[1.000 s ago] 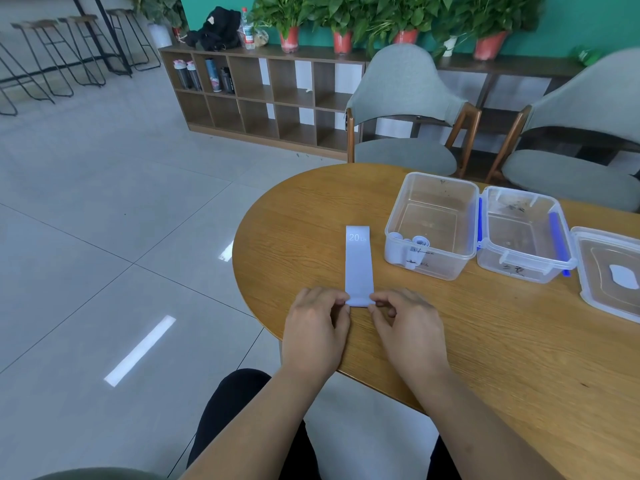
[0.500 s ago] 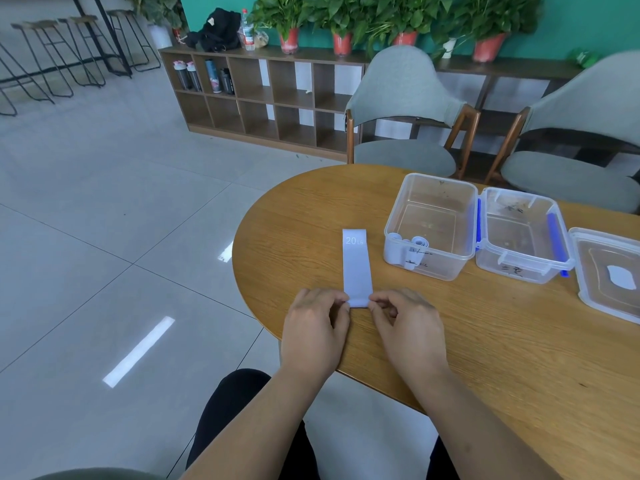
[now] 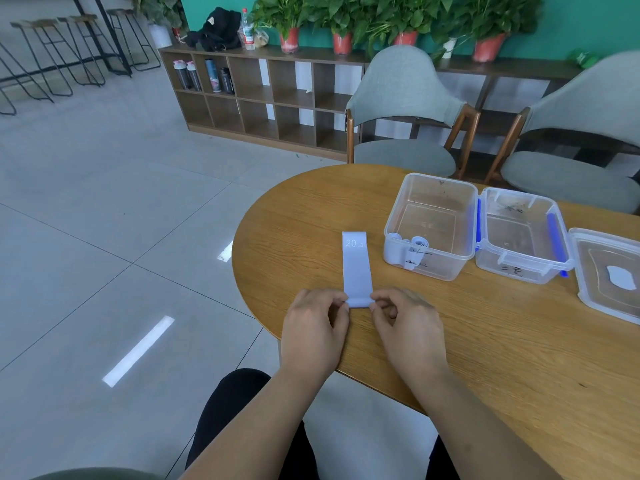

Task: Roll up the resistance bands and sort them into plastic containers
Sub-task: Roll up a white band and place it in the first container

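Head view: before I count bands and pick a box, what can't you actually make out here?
- Rolled bands in the left container: the cloudy wall blurs them, so no exact count.
- Handwritten labels on the left container and the middle container: too small to read.
- Lidded container: cut off by the right edge.
- Near end of the 20 LB band: the fingers of the left hand and right hand cover its corners.

two containers (image 3: 431, 225), one lid (image 3: 607, 275), two chairs (image 3: 403, 109)
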`<move>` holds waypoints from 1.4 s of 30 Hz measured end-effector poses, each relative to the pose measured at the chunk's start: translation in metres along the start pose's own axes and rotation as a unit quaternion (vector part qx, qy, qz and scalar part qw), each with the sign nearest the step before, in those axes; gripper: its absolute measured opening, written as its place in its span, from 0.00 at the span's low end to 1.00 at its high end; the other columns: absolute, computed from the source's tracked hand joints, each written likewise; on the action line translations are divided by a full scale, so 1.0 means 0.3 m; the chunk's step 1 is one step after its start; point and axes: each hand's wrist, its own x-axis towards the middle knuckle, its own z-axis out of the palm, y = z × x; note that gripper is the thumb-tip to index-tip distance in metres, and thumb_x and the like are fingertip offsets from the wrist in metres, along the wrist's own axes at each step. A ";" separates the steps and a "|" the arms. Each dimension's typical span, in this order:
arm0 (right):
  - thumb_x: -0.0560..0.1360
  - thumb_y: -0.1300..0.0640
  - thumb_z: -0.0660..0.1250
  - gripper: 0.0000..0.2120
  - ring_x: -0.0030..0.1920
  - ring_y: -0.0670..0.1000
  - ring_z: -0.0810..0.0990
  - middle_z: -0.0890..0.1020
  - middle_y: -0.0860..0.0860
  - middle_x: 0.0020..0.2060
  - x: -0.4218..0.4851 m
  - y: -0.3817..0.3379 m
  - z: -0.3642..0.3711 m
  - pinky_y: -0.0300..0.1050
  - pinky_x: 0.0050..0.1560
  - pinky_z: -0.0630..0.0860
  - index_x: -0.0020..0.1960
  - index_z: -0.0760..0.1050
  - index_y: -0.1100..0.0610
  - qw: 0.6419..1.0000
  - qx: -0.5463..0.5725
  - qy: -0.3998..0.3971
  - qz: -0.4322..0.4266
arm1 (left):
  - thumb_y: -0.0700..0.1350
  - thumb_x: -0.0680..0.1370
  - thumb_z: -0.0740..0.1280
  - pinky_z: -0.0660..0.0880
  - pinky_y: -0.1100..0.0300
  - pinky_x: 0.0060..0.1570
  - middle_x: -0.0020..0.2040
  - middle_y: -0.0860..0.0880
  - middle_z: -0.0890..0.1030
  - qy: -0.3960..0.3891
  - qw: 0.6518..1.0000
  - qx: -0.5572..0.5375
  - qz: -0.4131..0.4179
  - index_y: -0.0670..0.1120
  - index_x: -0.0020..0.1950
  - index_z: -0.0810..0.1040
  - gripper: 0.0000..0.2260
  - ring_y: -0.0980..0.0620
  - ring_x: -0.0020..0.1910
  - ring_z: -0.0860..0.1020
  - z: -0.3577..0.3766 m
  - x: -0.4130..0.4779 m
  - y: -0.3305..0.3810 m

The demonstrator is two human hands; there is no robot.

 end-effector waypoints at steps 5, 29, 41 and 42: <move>0.77 0.55 0.75 0.11 0.48 0.45 0.79 0.84 0.42 0.48 -0.001 0.007 0.011 0.47 0.47 0.81 0.59 0.85 0.49 0.999 -0.031 -0.001 -0.012 | 0.47 0.79 0.73 0.74 0.65 0.48 0.50 0.62 0.83 -0.005 1.000 0.012 0.010 0.54 0.57 0.85 0.07 0.60 0.49 0.75 0.008 0.003 -0.009; 0.76 0.55 0.77 0.11 0.44 0.40 0.80 0.82 0.35 0.42 -0.001 -0.007 -0.007 0.45 0.47 0.81 0.57 0.84 0.46 1.000 0.012 -0.008 0.026 | 0.45 0.77 0.76 0.73 0.68 0.46 0.47 0.63 0.83 0.014 1.000 -0.014 -0.019 0.55 0.54 0.86 0.08 0.61 0.46 0.76 0.003 -0.002 0.003; 0.75 0.56 0.78 0.09 0.47 0.42 0.80 0.83 0.39 0.46 -0.002 0.009 0.001 0.47 0.48 0.82 0.54 0.86 0.47 1.000 0.010 0.004 0.006 | 0.45 0.76 0.78 0.72 0.70 0.45 0.43 0.71 0.75 0.008 1.000 -0.008 -0.021 0.55 0.53 0.87 0.08 0.61 0.44 0.77 -0.006 -0.001 0.011; 0.75 0.56 0.78 0.09 0.47 0.43 0.80 0.83 0.39 0.47 -0.003 0.010 0.003 0.47 0.48 0.82 0.55 0.86 0.47 1.000 0.008 0.003 0.004 | 0.45 0.76 0.78 0.72 0.70 0.45 0.43 0.71 0.74 0.007 1.000 -0.009 -0.024 0.55 0.53 0.87 0.07 0.61 0.44 0.77 -0.006 -0.001 0.012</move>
